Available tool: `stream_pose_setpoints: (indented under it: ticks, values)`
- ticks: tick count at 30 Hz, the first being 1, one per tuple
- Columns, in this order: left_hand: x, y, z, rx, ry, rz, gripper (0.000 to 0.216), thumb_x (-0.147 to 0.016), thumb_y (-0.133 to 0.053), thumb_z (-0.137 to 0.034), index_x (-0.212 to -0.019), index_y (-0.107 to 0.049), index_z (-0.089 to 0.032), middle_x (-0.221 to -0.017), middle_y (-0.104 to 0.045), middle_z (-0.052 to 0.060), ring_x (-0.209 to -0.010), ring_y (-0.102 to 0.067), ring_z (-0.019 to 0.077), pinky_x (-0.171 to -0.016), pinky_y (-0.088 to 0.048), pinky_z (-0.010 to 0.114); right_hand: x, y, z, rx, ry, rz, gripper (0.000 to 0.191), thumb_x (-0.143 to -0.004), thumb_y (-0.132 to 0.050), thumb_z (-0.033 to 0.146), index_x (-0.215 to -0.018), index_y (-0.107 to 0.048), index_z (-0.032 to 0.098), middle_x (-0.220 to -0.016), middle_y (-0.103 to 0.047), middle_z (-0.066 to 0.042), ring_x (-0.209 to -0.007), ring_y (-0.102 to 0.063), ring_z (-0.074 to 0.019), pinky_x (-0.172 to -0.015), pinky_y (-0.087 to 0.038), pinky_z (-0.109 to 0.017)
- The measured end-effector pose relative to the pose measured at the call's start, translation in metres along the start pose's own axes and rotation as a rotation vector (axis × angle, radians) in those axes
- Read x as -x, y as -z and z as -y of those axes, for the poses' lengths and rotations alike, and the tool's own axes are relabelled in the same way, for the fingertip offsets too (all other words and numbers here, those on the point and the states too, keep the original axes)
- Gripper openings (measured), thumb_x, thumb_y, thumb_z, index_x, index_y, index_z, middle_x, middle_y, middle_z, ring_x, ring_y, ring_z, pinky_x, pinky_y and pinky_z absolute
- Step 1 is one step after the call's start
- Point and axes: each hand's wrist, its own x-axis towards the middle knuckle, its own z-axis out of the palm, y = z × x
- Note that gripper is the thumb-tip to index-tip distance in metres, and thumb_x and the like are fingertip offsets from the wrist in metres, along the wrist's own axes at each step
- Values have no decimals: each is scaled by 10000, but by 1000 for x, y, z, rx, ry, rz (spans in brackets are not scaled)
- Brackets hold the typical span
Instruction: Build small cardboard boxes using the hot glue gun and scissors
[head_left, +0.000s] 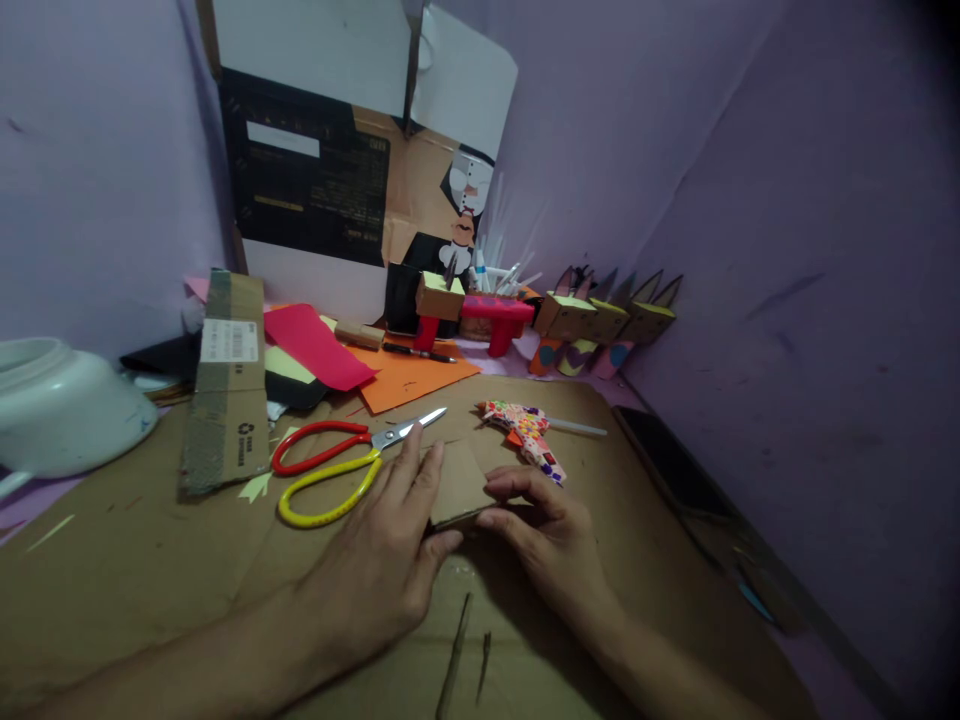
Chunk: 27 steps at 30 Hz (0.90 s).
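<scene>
A small piece of brown cardboard is held between my two hands, low over the cardboard-covered table. My left hand lies along its left side, fingers on the top face and thumb at the near edge. On the right corner, my right hand pinches the piece between thumb and fingers. Beyond my left hand rest scissors with one red and one yellow handle, blades partly apart. A flower-patterned glue gun with a clear glue stick lies just past my right hand.
Coloured paper and a taped cardboard strip lie at the back left, near a white pot. Small cardboard animal figures stand along the back wall. A dark phone-like slab lies at the right. Thin cardboard slivers lie in front.
</scene>
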Motion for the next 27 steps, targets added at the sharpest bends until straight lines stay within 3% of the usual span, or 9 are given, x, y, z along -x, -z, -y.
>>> stream_pose_setpoints:
  ticks: [3,7,13,20,27]
  values:
    - [2,-2,0,21,10,35,630,-900,-409,-285,-1457,-172,-114,-1537,-126,207,-1405,-141,328,-1081,-274,545,0,-1,2,20,-45,-28,145,-649,-741,191,-755,-645,212,-729,-647,6,-645,-612,-152,-570,-515,-239]
    - [3,-3,4,46,-6,56,629,-915,-378,-237,-1472,-91,-185,-1554,-79,165,-1414,-103,310,-1080,-262,560,-1,-1,1,-20,-64,-36,148,-624,-744,209,-704,-620,206,-687,-619,19,-621,-590,-146,-544,-495,-229]
    - [4,-9,9,82,-26,0,601,-925,-361,-237,-1471,-113,-208,-1558,-84,144,-1416,-102,308,-1089,-246,552,-2,-2,1,-10,-63,-41,145,-625,-740,213,-686,-609,203,-658,-601,29,-601,-560,-133,-547,-470,-220]
    - [4,-7,9,106,-41,-18,598,-920,-380,-239,-1468,-142,-220,-1559,-74,141,-1407,-141,328,-1079,-265,556,-5,-4,4,-67,-198,-45,204,-547,-773,195,-661,-603,190,-570,-566,56,-512,-493,-105,-489,-403,-205]
    - [5,-10,11,61,-65,-31,622,-923,-369,-209,-1473,-78,-231,-1557,-65,154,-1409,-135,324,-1073,-275,561,-7,-4,8,-24,-286,-57,219,-523,-772,208,-546,-555,182,-433,-510,79,-416,-423,-83,-419,-336,-193]
